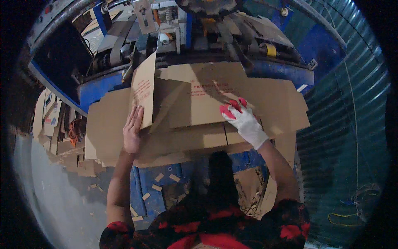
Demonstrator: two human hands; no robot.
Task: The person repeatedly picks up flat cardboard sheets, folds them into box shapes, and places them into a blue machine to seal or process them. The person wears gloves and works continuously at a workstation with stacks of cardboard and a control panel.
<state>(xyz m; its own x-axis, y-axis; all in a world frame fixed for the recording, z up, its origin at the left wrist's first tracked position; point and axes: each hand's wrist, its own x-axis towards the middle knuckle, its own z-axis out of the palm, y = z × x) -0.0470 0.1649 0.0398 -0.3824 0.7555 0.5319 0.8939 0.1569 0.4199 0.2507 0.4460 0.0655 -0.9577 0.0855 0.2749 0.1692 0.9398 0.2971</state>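
A brown cardboard sheet (178, 110) with red print lies in front of me, its left panel (144, 85) folded up and tilted. My bare left hand (133, 122) rests against the lower part of that raised panel, its fingers stretched out flat along the printed face; the thumb is hidden. My right hand (242, 120), in a white glove with red fingertips, lies on the right part of the sheet, fingers apart and slightly bent. More flat cardboard (112, 124) lies beneath and sticks out on both sides.
A blue-framed machine (282, 74) with belts and rollers stands just beyond the cardboard. Stacked cardboard (56, 124) is at the left. Small cardboard scraps (157, 187) litter the floor near my legs. A green corrugated wall (336, 137) runs along the right.
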